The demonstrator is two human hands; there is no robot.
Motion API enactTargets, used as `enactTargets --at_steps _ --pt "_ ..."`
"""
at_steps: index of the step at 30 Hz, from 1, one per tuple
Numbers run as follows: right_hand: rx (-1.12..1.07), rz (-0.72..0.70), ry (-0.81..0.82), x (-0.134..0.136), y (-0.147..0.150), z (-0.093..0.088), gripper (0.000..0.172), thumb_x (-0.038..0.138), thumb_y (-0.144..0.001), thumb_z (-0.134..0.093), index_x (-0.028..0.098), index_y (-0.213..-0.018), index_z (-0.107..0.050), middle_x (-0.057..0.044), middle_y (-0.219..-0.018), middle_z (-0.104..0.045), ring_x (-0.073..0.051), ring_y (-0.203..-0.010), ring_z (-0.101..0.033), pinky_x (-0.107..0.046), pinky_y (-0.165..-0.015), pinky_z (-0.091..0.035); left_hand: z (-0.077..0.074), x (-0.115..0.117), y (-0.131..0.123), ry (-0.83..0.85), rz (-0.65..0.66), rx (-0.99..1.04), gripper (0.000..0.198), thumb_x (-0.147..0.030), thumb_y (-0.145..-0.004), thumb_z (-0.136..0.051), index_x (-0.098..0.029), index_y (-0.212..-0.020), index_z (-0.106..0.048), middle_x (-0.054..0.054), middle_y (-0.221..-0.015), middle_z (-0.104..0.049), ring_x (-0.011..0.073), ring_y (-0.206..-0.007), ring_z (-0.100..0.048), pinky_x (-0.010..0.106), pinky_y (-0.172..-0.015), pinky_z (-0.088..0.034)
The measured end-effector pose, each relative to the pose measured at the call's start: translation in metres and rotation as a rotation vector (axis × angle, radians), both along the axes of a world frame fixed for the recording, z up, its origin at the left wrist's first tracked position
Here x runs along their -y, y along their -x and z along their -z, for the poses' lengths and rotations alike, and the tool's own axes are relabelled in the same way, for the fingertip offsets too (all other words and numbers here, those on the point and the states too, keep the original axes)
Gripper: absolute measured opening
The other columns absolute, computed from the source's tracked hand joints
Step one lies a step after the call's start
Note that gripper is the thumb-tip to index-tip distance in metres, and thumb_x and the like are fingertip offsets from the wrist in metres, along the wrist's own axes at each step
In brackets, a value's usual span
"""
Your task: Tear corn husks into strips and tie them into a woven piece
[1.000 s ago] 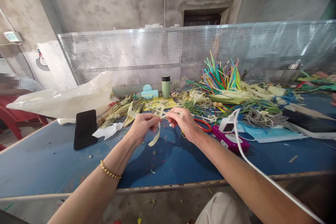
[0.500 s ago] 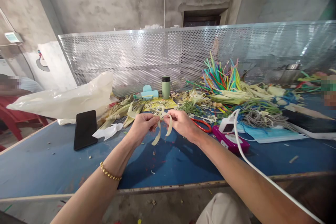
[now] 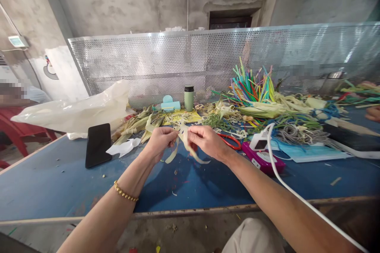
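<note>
My left hand (image 3: 158, 141) and my right hand (image 3: 206, 141) are close together above the blue table, each pinching pale strips that look like corn husk. One husk strip (image 3: 185, 141) crosses in front of my right fingers, its curled tail trailing below that hand. Another narrow strip (image 3: 172, 155) dangles under my left fingertips. Where the strips meet between the fingers is too small to make out. Beyond the hands lie dried husks (image 3: 135, 127) and a yellow sheet (image 3: 192, 116) strewn with scraps. Red-orange handles (image 3: 233, 142), perhaps of scissors, lie beside my right wrist.
A black phone (image 3: 98, 145) and crumpled white paper (image 3: 123, 148) lie left; a green bottle (image 3: 189, 99) stands behind. On the right are a purple box (image 3: 274, 163), white cable (image 3: 276, 170), coloured fuzzy stems (image 3: 252, 85) and another person's hand (image 3: 373, 113). A perforated metal screen (image 3: 148, 63) backs the table.
The strip at my right hand has swung into a longer curve, its tail now pointing right. Another person's hand shows more clearly at the right edge. The view has shifted slightly.
</note>
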State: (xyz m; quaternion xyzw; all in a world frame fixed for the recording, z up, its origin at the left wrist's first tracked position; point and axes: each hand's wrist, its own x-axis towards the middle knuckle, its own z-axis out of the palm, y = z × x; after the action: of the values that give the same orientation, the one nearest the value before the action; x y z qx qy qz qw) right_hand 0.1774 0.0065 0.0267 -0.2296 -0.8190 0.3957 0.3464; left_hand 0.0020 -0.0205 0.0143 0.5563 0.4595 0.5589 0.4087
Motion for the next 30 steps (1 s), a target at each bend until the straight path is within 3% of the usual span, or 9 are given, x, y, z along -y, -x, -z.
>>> enactTargets --at_steps 4,10,15,17,22,26,30 --pt "0.006 0.215 -0.162 -0.007 0.0 0.003 0.024 0.033 -0.09 -0.05 0.018 -0.074 -0.059 0.0 -0.062 -0.063 -0.01 -0.043 -0.056 -0.022 -0.048 -0.043 0.0 0.001 -0.001 0.02 0.064 0.003 0.029 -0.033 -0.068 -0.069 -0.015 -0.052 -0.052 -0.003 -0.051 -0.046 0.0068 -0.046 -0.038 0.023 -0.047 -0.03" --pt "-0.051 0.354 -0.036 -0.018 0.0 0.006 0.03 0.043 -0.08 -0.062 0.018 -0.066 -0.057 0.001 -0.051 -0.058 -0.011 -0.04 -0.051 -0.023 -0.042 -0.036 0.0 0.004 -0.003 -0.121 0.029 -0.344 0.033 -0.036 -0.076 -0.061 -0.017 -0.052 -0.048 -0.003 -0.049 -0.045 0.0094 -0.049 -0.039 0.025 -0.05 -0.029" --pt "0.088 0.527 -0.165 -0.019 0.003 0.007 0.02 0.024 -0.07 -0.063 0.017 -0.051 -0.056 0.002 -0.043 -0.053 -0.011 -0.044 -0.047 -0.023 -0.047 -0.033 -0.002 0.007 -0.006 -0.205 -0.004 -0.579 0.034 -0.032 -0.079 -0.057 -0.018 -0.05 -0.045 -0.002 -0.05 -0.044 0.0107 -0.052 -0.037 0.026 -0.051 -0.024" --pt "0.095 0.534 -0.106 -0.019 0.003 0.007 0.019 0.02 -0.069 -0.059 0.017 -0.05 -0.057 0.002 -0.042 -0.053 -0.011 -0.042 -0.047 -0.023 -0.046 -0.033 -0.001 0.006 -0.005 -0.203 0.003 -0.611 0.033 -0.031 -0.079 -0.057 -0.018 -0.051 -0.046 -0.003 -0.05 -0.043 0.0107 -0.052 -0.036 0.026 -0.051 -0.022" --pt "0.152 0.499 0.009 -0.017 0.004 0.007 0.037 0.036 -0.076 -0.059 0.018 -0.043 -0.054 0.001 -0.035 -0.047 -0.012 -0.037 -0.045 -0.024 -0.042 -0.031 0.004 0.004 -0.004 -0.254 -0.011 -0.665 0.033 -0.027 -0.079 -0.055 -0.018 -0.051 -0.04 -0.004 -0.052 -0.035 0.0107 -0.054 -0.03 0.026 -0.052 -0.021" --pt "0.204 0.543 -0.021 -0.016 0.008 0.009 0.029 0.02 -0.07 -0.058 0.018 -0.041 -0.053 0.001 -0.035 -0.048 -0.01 -0.036 -0.041 -0.024 -0.041 -0.025 0.005 0.005 -0.007 -0.32 -0.019 -0.746 0.029 -0.021 -0.077 -0.054 -0.017 -0.052 -0.041 -0.004 -0.054 -0.036 0.0108 -0.056 -0.031 0.026 -0.053 -0.022" --pt "0.132 0.502 -0.055 -0.019 0.004 0.009 0.028 0.013 -0.073 -0.052 0.017 -0.046 -0.056 -0.001 -0.042 -0.055 -0.009 -0.036 -0.042 -0.024 -0.04 -0.028 0.005 0.005 -0.007 -0.289 -0.053 -0.767 0.029 -0.02 -0.076 -0.054 -0.017 -0.051 -0.041 -0.004 -0.052 -0.035 0.0106 -0.055 -0.03 0.026 -0.053 -0.022"
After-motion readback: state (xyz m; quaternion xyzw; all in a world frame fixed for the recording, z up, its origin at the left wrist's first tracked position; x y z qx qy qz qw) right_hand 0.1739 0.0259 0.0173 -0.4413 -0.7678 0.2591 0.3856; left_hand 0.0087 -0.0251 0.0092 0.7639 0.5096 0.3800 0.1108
